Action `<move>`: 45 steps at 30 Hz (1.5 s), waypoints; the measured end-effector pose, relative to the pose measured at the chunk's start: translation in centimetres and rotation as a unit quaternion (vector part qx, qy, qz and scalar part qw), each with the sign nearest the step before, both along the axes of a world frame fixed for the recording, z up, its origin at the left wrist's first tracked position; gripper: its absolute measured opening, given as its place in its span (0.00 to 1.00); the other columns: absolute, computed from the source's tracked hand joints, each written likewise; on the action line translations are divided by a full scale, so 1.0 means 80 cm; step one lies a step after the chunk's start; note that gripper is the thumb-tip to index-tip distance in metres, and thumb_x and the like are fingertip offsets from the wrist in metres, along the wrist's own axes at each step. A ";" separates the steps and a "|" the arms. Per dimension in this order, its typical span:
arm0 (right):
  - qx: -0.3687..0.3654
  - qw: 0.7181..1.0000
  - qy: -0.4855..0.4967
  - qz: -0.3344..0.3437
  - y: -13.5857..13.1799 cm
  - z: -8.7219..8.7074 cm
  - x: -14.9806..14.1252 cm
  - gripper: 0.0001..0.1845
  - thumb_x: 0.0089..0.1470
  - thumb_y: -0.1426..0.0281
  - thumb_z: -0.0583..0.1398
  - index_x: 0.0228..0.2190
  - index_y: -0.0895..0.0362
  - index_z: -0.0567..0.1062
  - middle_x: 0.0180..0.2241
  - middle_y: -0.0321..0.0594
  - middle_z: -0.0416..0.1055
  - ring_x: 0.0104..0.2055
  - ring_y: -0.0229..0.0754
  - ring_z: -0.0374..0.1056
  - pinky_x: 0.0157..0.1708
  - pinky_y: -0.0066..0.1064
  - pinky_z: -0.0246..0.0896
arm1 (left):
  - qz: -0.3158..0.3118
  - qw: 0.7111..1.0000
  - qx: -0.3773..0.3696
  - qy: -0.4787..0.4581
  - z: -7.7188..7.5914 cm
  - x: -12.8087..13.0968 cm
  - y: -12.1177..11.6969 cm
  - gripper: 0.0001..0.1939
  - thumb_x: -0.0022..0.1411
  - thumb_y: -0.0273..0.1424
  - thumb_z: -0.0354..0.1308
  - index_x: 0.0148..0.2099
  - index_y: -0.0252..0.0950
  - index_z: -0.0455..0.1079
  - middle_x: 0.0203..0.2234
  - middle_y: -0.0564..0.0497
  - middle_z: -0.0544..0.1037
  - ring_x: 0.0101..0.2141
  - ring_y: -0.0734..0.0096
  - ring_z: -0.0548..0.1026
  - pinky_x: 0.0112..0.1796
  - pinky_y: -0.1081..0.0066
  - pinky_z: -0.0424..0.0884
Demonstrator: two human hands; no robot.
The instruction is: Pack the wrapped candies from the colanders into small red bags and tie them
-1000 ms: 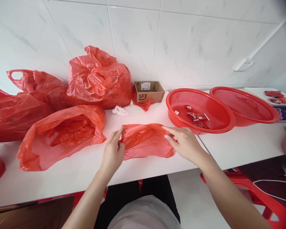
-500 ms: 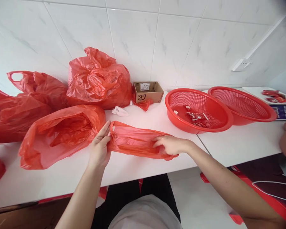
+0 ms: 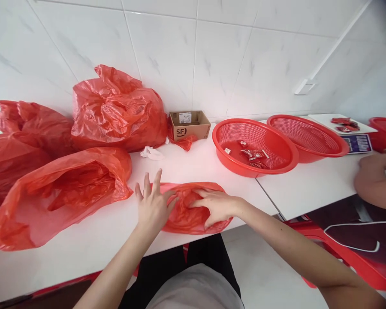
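Note:
A red plastic bag [image 3: 196, 223] lies on the white table in front of me, its mouth facing up. My left hand [image 3: 153, 206] is at its left edge, fingers spread and thumb inside the rim. From the right, my right hand [image 3: 216, 205] reaches into the mouth with its fingers apart, the thumb near the front rim. Neither hand grips anything. To the left, a larger red plastic bag [image 3: 22, 214] lies on its side with its mouth open and crumpled red plastic inside. Beyond my hands, a red strainer basket [image 3: 227, 159] holds a few small red packets [image 3: 255, 154].
Full red bags [image 3: 119, 111] stand against the tiled wall. Beside them are an open cardboard box [image 3: 193, 131] and a crumpled white tissue [image 3: 152, 153]. A second red basket [image 3: 309, 133] and a scale [image 3: 358, 143] with packets stand right. Another person's arm [image 3: 375, 180] rests at the right edge.
My left hand has let go of the bag's edge and spread its fingers. The bag, stretched long before, is now shorter and rounder with a wider mouth. The view has shifted right.

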State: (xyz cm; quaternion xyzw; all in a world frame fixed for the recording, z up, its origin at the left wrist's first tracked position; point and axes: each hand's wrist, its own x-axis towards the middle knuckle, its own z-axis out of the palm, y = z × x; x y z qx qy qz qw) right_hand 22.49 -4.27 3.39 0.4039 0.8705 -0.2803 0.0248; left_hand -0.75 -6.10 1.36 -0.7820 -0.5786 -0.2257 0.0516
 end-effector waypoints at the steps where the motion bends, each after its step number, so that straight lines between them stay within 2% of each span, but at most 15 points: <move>1: -0.010 1.000 -0.005 0.008 -0.005 -0.004 0.001 0.42 0.39 0.65 0.71 0.57 0.38 0.70 0.69 0.38 0.49 0.69 0.58 0.49 0.59 0.47 0.58 | 0.005 0.999 -0.033 0.011 -0.007 0.000 0.009 0.08 0.61 0.35 0.61 0.42 0.44 0.80 0.66 0.45 0.59 0.64 0.30 0.53 0.58 0.33 0.51; 5: -0.022 1.000 -0.010 0.014 -0.020 -0.011 0.006 0.48 0.36 0.63 0.72 0.61 0.44 0.66 0.71 0.42 0.40 0.71 0.60 0.39 0.61 0.49 0.55 | 0.040 0.991 -0.124 -0.005 -0.016 -0.009 0.034 0.21 0.61 0.25 0.52 0.55 0.43 0.72 0.67 0.40 0.56 0.53 0.41 0.71 0.46 0.48 0.71; 8: -0.025 0.999 0.030 -0.008 -0.021 0.003 0.015 0.47 0.39 0.66 0.71 0.61 0.44 0.66 0.70 0.42 0.42 0.71 0.57 0.42 0.62 0.47 0.54 | 0.078 0.987 -0.135 -0.038 -0.007 -0.022 0.042 0.26 0.60 0.22 0.45 0.58 0.38 0.69 0.65 0.36 0.57 0.48 0.44 0.75 0.36 0.55 0.74; 11: -0.025 0.985 0.167 -0.041 -0.010 0.037 0.036 0.34 0.51 0.64 0.66 0.59 0.43 0.68 0.66 0.39 0.56 0.67 0.48 0.56 0.62 0.44 0.57 | 0.062 0.982 -0.163 -0.077 0.002 -0.036 0.038 0.30 0.59 0.22 0.45 0.62 0.43 0.66 0.60 0.41 0.65 0.43 0.53 0.77 0.35 0.61 0.74; 14: 0.084 0.940 0.294 -0.152 0.007 0.067 0.070 0.21 0.59 0.60 0.60 0.53 0.48 0.73 0.56 0.39 0.71 0.58 0.44 0.67 0.58 0.41 0.62 | 0.020 0.974 -0.194 -0.111 0.006 -0.048 0.022 0.31 0.58 0.22 0.46 0.60 0.49 0.68 0.53 0.47 0.72 0.37 0.64 0.78 0.35 0.68 0.73; 17: 0.215 0.916 0.158 -0.299 0.022 0.073 0.102 0.23 0.57 0.61 0.62 0.54 0.51 0.73 0.55 0.45 0.72 0.57 0.53 0.68 0.56 0.50 0.63 | 0.003 0.956 -0.227 -0.186 0.005 -0.058 -0.002 0.25 0.61 0.28 0.48 0.58 0.46 0.71 0.47 0.47 0.75 0.27 0.70 0.76 0.31 0.69 0.73; 20: 0.203 0.911 -0.056 -0.355 0.023 0.063 0.109 0.27 0.58 0.63 0.60 0.58 0.55 0.69 0.53 0.52 0.74 0.53 0.63 0.70 0.49 0.56 0.65 | -0.006 0.913 -0.277 -0.298 0.002 -0.066 -0.024 0.22 0.64 0.40 0.53 0.58 0.47 0.71 0.51 0.46 0.74 0.40 0.63 0.78 0.44 0.64 0.74; 23: 0.171 0.929 -0.044 -0.326 0.019 0.062 0.090 0.27 0.61 0.60 0.56 0.60 0.51 0.66 0.52 0.49 0.75 0.53 0.59 0.71 0.50 0.53 0.66 | 0.019 0.894 -0.304 -0.329 0.000 -0.070 -0.039 0.24 0.62 0.46 0.55 0.58 0.47 0.71 0.63 0.47 0.64 0.61 0.53 0.65 0.60 0.55 0.60; 27: 0.107 0.958 0.130 -0.232 0.046 0.081 0.069 0.29 0.63 0.55 0.52 0.63 0.46 0.59 0.55 0.42 0.72 0.57 0.47 0.69 0.56 0.42 0.64 | 0.026 0.877 -0.328 -0.351 0.010 -0.069 -0.048 0.29 0.60 0.49 0.57 0.61 0.45 0.68 0.65 0.48 0.63 0.64 0.54 0.60 0.63 0.55 0.54; 30: 0.162 0.956 0.034 -0.243 0.095 0.087 0.078 0.30 0.64 0.56 0.51 0.64 0.50 0.58 0.58 0.45 0.69 0.58 0.49 0.67 0.56 0.44 0.63 | 0.011 0.856 -0.355 -0.376 0.019 -0.066 -0.053 0.31 0.60 0.49 0.57 0.62 0.43 0.67 0.59 0.48 0.71 0.61 0.53 0.65 0.63 0.55 0.56; 34: 0.148 0.963 -0.116 -0.195 0.151 0.062 0.097 0.29 0.57 0.66 0.60 0.60 0.51 0.66 0.60 0.45 0.67 0.59 0.55 0.65 0.56 0.44 0.62 | 0.034 0.839 -0.366 -0.400 0.018 -0.063 -0.060 0.33 0.59 0.51 0.57 0.63 0.42 0.65 0.60 0.48 0.71 0.61 0.54 0.65 0.62 0.55 0.56; 37: 0.130 0.966 -0.148 -0.167 0.164 0.033 0.097 0.33 0.51 0.73 0.63 0.59 0.48 0.68 0.59 0.44 0.68 0.57 0.55 0.67 0.51 0.42 0.65 | 0.052 0.827 -0.363 -0.426 0.016 -0.062 -0.063 0.35 0.59 0.51 0.58 0.64 0.42 0.64 0.61 0.48 0.70 0.62 0.55 0.63 0.64 0.57 0.54; 40: 0.138 0.962 -0.166 -0.169 0.163 0.017 0.091 0.26 0.54 0.71 0.61 0.56 0.52 0.70 0.55 0.49 0.71 0.53 0.56 0.70 0.47 0.43 0.66 | 0.070 0.813 -0.353 -0.458 0.018 -0.063 -0.063 0.38 0.58 0.52 0.59 0.66 0.42 0.61 0.60 0.48 0.71 0.62 0.56 0.64 0.63 0.57 0.54; 42: 0.144 0.958 -0.170 -0.179 0.162 0.020 0.089 0.18 0.56 0.69 0.59 0.50 0.56 0.73 0.47 0.54 0.75 0.47 0.57 0.72 0.42 0.44 0.65 | 0.081 0.805 -0.353 -0.470 0.021 -0.063 -0.061 0.39 0.57 0.53 0.59 0.66 0.42 0.60 0.59 0.48 0.71 0.61 0.55 0.66 0.63 0.57 0.56; 45: 0.150 0.957 -0.157 -0.193 0.152 0.050 0.084 0.12 0.59 0.65 0.56 0.40 0.58 0.76 0.35 0.52 0.77 0.37 0.54 0.73 0.36 0.41 0.64 | 0.088 0.797 -0.347 -0.486 0.022 -0.062 -0.059 0.38 0.58 0.52 0.59 0.67 0.45 0.58 0.60 0.50 0.71 0.61 0.58 0.65 0.63 0.58 0.55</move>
